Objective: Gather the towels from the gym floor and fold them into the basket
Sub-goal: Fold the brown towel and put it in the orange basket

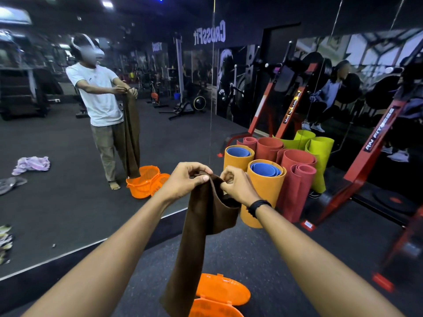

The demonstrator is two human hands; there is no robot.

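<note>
You are standing before the wall mirror [68, 202], holding a long brown towel [201, 227], soft and matte, hanging in a narrow fold above the orange perforated plastic basket [219, 298]. Your left hand [185, 179] and right hand [238, 186] are both pinching its top edge.
</note>
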